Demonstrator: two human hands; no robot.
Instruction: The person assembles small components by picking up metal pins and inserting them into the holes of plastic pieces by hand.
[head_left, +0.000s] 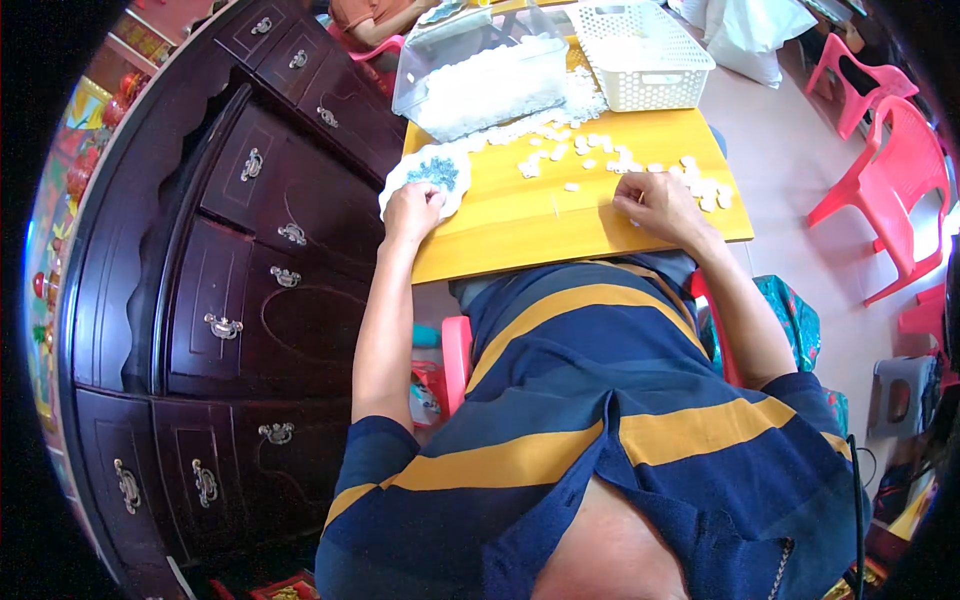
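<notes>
My left hand [412,211] is closed at the near edge of a white scalloped plate [461,163]. Small blue pieces [434,170] lie heaped in that plate, just beyond my fingertips. Over the right part of the yellow table [500,243], my right hand [660,207] is curled shut, its fingertips turned down toward the tabletop. Whatever either hand pinches is too small or hidden to make out. Small white round pieces [583,148] are scattered across the table beyond my hands, with a denser cluster [707,190] beside my right hand.
A clear plastic bin [420,95] full of white pieces stands at the far side, next to a white perforated basket [660,92]. Dark wooden drawers [270,220] line my left. Pink plastic chairs [890,190] stand at right. Another person's arm [385,25] shows beyond the bin.
</notes>
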